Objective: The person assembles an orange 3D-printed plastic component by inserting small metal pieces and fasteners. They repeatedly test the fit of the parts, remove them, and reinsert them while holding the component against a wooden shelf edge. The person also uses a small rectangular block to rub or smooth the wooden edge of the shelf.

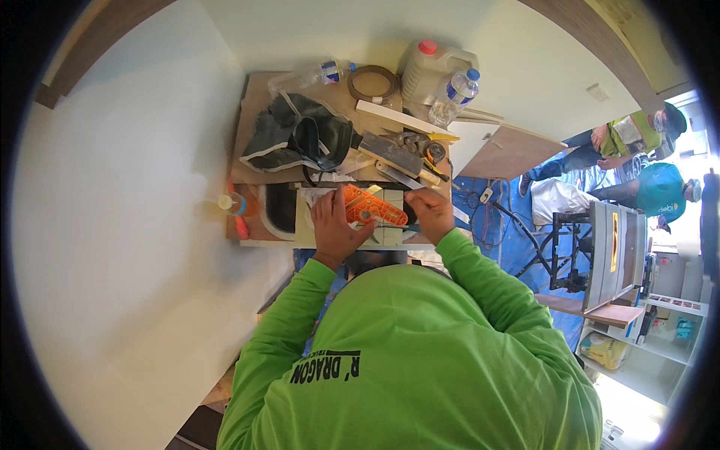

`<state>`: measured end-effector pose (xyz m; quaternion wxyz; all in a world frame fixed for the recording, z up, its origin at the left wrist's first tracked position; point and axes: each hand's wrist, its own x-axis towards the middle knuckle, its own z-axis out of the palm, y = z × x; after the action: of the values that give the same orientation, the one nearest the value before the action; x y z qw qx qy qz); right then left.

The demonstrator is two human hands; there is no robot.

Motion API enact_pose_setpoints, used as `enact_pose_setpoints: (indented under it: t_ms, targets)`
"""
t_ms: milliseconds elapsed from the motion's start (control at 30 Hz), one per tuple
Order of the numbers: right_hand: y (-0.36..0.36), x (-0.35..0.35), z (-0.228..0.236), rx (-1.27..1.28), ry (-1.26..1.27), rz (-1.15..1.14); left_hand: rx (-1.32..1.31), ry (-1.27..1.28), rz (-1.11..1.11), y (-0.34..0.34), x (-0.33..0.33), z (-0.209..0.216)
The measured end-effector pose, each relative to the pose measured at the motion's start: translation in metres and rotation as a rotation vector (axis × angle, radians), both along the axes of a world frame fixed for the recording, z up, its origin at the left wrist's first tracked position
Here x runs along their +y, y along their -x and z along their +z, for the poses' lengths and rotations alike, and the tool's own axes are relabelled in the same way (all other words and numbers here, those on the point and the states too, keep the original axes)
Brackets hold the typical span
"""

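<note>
My left hand rests on a pale board, its thumb and fingers against an orange plastic tool full of holes. That tool lies flat and slanted across the board; its exact kind is unclear. My right hand is closed in a pinch just beyond the tool's right end. What its fingers hold, if anything, is too small to tell. A flat-bladed tool with a wooden handle lies just behind my right fingers.
A dark fabric bag, a tape roll, a jug, plastic bottles and hand tools crowd the bench behind. A white wall borders the left. Right are a table saw and two people.
</note>
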<state>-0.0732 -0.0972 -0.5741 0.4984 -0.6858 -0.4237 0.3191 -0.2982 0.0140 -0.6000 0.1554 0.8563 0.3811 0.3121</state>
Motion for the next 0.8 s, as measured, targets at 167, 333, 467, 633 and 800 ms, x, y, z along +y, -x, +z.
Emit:
enact_pose_setpoints:
  t_ms: [167,333,467,633,800]
  targets:
    - [-0.134,-0.074,-0.026,-0.453,0.3,0.425,-0.016,0.121,-0.044,-0.063,-0.016,0.003]
    - [-0.207,-0.165,0.001,-0.452,0.953,0.379,0.159,0.172,0.056,-0.094,-0.05,0.028]
    - [-0.301,-0.323,0.026,-0.391,1.249,0.124,0.194,0.195,-0.018,-0.206,-0.078,0.087]
    - [-0.348,-0.457,-0.001,-0.25,1.324,-0.098,0.339,0.01,0.021,-0.272,-0.097,0.096]
    - [-0.34,-0.515,0.031,-0.14,1.306,-0.153,0.428,0.056,0.042,-0.286,-0.122,0.099]
